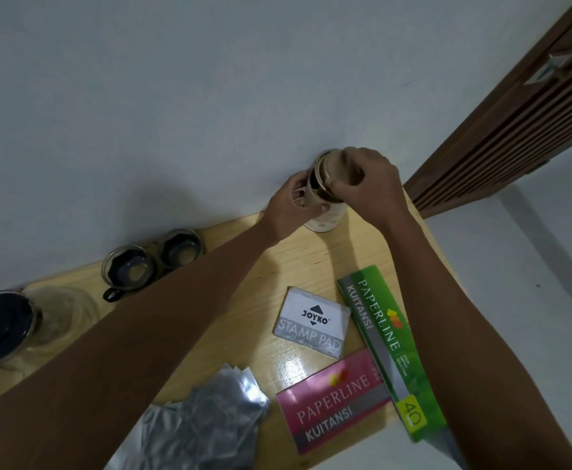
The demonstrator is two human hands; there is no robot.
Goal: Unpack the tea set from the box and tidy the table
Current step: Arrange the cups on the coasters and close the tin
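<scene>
Both hands meet at the far edge of the desk (362, 252): the left hand (289, 212) grips a pale cylindrical canister (325, 215), and the right hand (369, 184) closes on its cardboard insert (332, 167). Contents unclear. Two dark-lined glass cups (130, 269) sit left of them.

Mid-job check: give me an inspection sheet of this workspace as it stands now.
Surface: wooden table against a pale wall.
Job's things: cylindrical container at the far edge; two glass cups with dark inserts; glass pot at left.
Clutter: stamp pad tin, green receipt book, pink receipt book, silver foil pouches.
Hands: left hand grips the container's side; right hand is on its top.
Cables: nothing seen.
Surroundings: slatted wooden door at right.
</scene>
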